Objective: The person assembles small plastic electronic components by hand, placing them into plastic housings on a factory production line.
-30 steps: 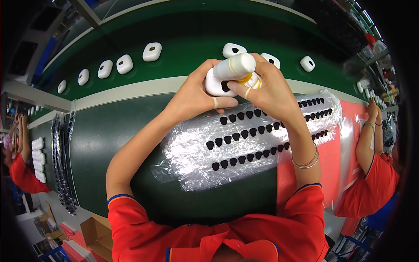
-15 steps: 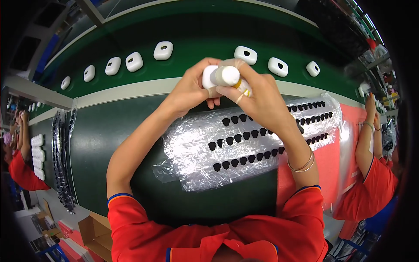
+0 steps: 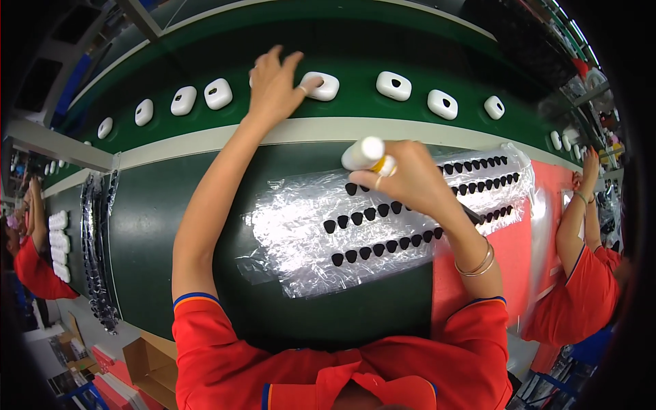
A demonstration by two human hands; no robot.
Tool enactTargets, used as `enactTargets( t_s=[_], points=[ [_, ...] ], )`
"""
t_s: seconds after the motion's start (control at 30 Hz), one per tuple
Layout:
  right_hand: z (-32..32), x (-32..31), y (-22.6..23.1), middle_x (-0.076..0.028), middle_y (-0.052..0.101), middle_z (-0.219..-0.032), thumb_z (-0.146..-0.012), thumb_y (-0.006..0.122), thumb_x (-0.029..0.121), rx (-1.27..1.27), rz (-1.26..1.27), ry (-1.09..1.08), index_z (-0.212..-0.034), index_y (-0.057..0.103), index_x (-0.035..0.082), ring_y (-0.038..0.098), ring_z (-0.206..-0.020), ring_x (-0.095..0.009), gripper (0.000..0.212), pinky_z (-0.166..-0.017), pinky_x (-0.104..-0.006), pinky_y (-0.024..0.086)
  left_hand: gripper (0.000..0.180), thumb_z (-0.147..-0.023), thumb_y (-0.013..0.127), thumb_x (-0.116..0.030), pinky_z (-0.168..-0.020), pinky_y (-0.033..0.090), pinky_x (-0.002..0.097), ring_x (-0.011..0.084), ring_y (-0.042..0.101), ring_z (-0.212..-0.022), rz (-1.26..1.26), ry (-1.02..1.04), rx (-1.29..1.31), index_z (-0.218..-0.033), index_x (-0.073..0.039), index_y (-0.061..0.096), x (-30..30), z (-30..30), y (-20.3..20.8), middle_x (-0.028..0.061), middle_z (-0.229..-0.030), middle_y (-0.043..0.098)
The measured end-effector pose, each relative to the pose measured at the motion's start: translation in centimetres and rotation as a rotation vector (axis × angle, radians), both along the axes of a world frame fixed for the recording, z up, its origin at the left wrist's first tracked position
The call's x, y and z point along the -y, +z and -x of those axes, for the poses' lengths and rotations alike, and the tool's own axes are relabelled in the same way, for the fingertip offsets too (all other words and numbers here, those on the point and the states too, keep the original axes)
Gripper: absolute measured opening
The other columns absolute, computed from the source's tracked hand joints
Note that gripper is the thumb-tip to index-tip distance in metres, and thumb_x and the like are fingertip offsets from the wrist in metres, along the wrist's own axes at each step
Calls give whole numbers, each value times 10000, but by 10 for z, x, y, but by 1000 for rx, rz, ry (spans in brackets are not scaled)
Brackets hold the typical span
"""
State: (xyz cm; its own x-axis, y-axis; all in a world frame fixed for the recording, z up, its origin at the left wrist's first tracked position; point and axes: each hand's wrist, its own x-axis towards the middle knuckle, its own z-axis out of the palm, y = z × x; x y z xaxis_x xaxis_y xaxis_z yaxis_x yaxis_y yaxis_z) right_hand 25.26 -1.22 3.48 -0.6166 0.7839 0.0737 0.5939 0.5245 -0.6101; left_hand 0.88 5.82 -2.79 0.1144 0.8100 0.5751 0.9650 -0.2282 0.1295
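My left hand [image 3: 273, 89] is stretched over the green conveyor belt, fingers apart. Its thumb tip is at the top of a white rounded case [image 3: 328, 87], and I cannot tell whether it presses on it. Another white case behind the fingers is almost wholly hidden. My right hand [image 3: 413, 178] grips a small white bottle [image 3: 357, 156] with a yellow band, tilted above the bench. Below it lies clear plastic film [image 3: 294, 232] carrying rows of small black rounded pieces [image 3: 370, 214]. A dark slim object [image 3: 471, 214] shows partly beside my right wrist.
More white cases [image 3: 219, 93] stand along the belt; those on the right [image 3: 394, 85] bear black patches. A pale rail [image 3: 205, 145] edges the belt. Dark strips in plastic [image 3: 99, 253] lie at left, pink sheeting [image 3: 454, 287] at right. Co-workers in red [image 3: 574, 301] work on both sides.
My left hand has left the bottle and a white case and moved up-left over the belt. That case now appears to rest there. The bottle stays in my right hand; belt cases shifted slightly right.
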Motion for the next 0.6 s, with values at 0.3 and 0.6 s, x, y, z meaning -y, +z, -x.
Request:
enactTargets(
  t_s=[0.3,0.6],
  points=[
    [17,6,-13,-192,613,-720,-675,647,170,253,161,72,-784,612,-18,600,-726,-347,221,-676,-408,474,517,-684,682,-207,-760,464,368,271,586,-873,162,158,509,-1134,-23,504,10,39,-3,167,-1008,587],
    [-22,-6,37,-83,632,-787,-703,662,115,-324,149,-37,-936,607,-8,596,-706,-151,269,-658,-287,472,545,-638,710,-6,-742,486,268,156,558,-905,515,-416,1305,-1135,-42,488,51,-56,60,69,-983,570]
  ],
)
